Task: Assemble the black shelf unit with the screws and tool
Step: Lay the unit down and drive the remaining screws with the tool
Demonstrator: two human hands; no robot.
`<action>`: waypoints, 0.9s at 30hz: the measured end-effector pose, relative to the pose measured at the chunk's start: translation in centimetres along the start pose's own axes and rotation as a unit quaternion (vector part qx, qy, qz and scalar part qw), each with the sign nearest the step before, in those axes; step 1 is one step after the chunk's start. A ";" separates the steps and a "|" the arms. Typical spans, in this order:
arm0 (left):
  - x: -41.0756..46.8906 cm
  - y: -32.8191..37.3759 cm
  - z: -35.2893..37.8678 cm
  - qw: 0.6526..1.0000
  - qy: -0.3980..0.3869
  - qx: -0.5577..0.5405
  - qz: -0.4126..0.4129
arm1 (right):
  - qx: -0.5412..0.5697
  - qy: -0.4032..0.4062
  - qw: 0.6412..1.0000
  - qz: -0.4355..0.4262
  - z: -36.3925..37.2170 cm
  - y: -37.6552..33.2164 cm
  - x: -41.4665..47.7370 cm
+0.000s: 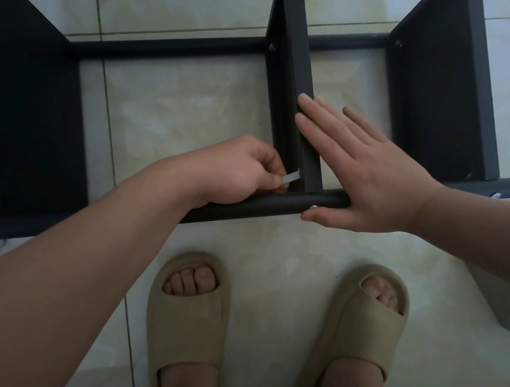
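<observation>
Beige slippers (187, 323) at 6 o'clock, on tiled floor (192, 109). Black shelf unit (29, 123) lies on floor, spanning 9 to 3 o'clock, three panels upright between rails. Left hand (236, 169), just left of centre: fingers curled, pinching small silver tool (291, 176), tip at foot of middle panel (299, 84), above near rail (266, 208). Right hand (370, 167), just right of centre: fingers straight, together, flat against the panel; thumb on rail beside screw head (314, 206).

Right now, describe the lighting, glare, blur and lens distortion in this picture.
Head view: dim, flat, bluish light; pale sheen on the floor tiles; the black shelf unit loses panel detail in shadow; its tubes bow from the wide-angle lens; the tool in the left hand looks slightly soft.
</observation>
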State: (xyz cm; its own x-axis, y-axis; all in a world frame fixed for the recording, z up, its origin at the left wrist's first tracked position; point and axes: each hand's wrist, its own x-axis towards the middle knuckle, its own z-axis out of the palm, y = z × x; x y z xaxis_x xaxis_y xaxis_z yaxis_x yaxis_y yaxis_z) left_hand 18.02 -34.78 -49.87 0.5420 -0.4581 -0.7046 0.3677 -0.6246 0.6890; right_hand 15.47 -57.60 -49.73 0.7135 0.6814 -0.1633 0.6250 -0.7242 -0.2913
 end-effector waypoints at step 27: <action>-7.6 12.1 0.6 0.930 0.127 0.345 -0.002 | 0.022 -0.094 0.965 0.245 -9.4 -2.1 -9.0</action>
State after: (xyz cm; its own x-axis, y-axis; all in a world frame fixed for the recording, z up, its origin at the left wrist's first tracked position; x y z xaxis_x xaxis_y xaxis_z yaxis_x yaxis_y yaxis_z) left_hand 17.92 -39.19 -36.30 0.7354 -0.3455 -0.5830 -0.1543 -0.9231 0.3523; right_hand 10.77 -63.19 -38.76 0.8468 0.2684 -0.4593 0.2100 -0.9619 -0.1749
